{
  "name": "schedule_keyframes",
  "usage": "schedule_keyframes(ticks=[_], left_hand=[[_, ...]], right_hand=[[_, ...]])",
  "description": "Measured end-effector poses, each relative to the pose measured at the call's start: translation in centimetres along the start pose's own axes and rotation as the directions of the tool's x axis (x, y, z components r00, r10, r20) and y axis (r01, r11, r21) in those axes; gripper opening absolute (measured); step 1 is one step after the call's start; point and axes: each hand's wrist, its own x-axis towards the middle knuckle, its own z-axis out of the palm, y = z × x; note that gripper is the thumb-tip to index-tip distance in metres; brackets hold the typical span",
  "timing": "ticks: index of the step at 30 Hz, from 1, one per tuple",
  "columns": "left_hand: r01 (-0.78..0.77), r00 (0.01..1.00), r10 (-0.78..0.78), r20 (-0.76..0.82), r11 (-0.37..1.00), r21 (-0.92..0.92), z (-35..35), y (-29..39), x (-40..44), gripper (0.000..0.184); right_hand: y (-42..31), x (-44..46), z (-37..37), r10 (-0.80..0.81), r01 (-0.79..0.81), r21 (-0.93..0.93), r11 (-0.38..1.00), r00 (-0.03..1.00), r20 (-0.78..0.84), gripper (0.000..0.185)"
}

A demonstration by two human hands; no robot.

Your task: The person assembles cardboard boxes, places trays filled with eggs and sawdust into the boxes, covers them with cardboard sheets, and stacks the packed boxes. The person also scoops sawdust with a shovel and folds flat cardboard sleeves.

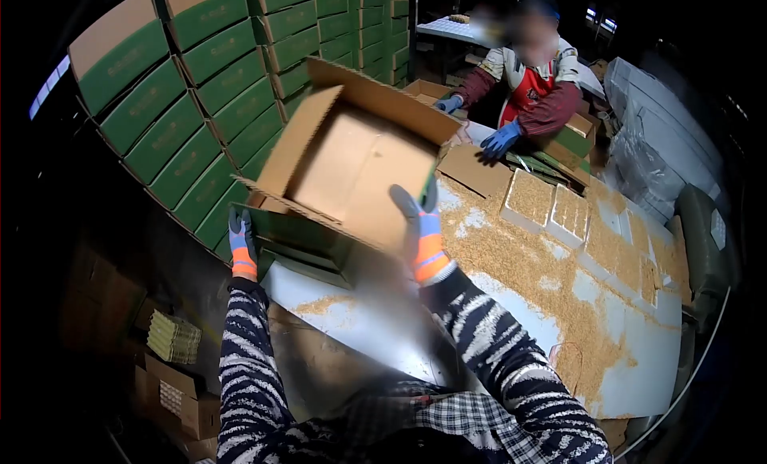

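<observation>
A cardboard box (359,164), brown inside with its flaps standing up, is tilted in front of me. My right hand (419,224), in a grey and orange glove, grips the box's right wall. My left hand (242,242), gloved alike, has its fingers around the left edge of a green carton panel (300,232) just below the box. Whether that panel belongs to the same box or to a second carton under it, I cannot tell. Beneath lies a white tabletop (367,328) with some loose husk-like grains.
Green and brown cartons (216,72) are stacked high at the left. On the table, tan grains (511,256) surround white trays (529,200). Across it, a co-worker (531,88) in blue gloves reaches over flat cardboard (475,170). Egg trays (173,338) and an open carton (188,400) sit lower left.
</observation>
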Motion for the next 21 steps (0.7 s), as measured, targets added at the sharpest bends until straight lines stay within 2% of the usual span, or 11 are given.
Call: schedule_keyframes(ticks=[2,3,5,6,8,10,12,14,16,19,21], left_hand=[[0.243,0.970,-0.238,0.057,0.966,-0.091,-3.2,-4.9,2.8,0.057],[0.197,0.972,-0.186,0.141,0.977,-0.075,-5.5,-7.0,4.6,0.053],[0.100,0.949,-0.075,0.307,0.993,-0.067,-9.4,-11.0,8.0,0.048],[0.102,0.971,-0.104,0.214,0.995,0.022,-8.1,-9.3,5.8,0.045],[-0.045,0.950,-0.009,0.313,0.985,0.167,-9.1,-9.2,7.0,0.046],[0.332,0.827,-0.278,0.489,0.943,-0.026,-3.9,-2.9,-1.2,0.059],[-0.037,0.869,-0.040,0.494,0.989,0.145,2.6,-3.0,-12.1,0.058],[-0.383,0.794,0.172,0.583,0.886,0.260,6.5,-5.7,-21.4,0.056],[-0.531,0.689,0.226,0.689,0.804,0.267,8.1,-8.5,-28.3,0.056],[-0.620,0.549,0.212,0.808,0.751,0.225,9.4,-11.1,-35.8,0.055],[-0.642,0.471,0.192,0.861,0.745,0.185,11.0,-11.8,-39.8,0.055]], right_hand=[[4.6,0.9,4.1,-0.015,0.010,-0.068,0.998,0.997,-0.074,0.101],[8.7,2.4,4.3,-0.102,0.090,-0.237,0.967,0.994,-0.040,0.103],[14.2,4.3,4.0,0.087,-0.116,-0.487,0.866,0.993,-0.082,0.113],[15.3,4.6,4.1,0.212,-0.237,-0.638,0.733,0.970,-0.117,0.121],[18.0,6.2,1.8,0.295,-0.214,-0.800,0.561,0.954,-0.049,0.101],[16.8,6.1,-1.0,0.304,-0.008,-0.880,0.476,0.940,0.156,0.068],[12.8,3.2,-6.1,0.261,0.163,-0.867,0.472,0.913,0.314,0.038],[6.6,-5.3,-11.1,0.076,0.180,-0.858,0.481,0.966,0.245,0.038],[3.2,-12.6,-18.5,0.166,0.089,-0.868,0.488,0.967,0.192,0.041],[-2.6,-28.4,-27.3,0.045,-0.284,-0.838,0.466,0.954,-0.298,0.045],[-5.5,-40.0,-32.2,-0.035,-0.458,-0.729,0.509,0.835,-0.549,0.045]])
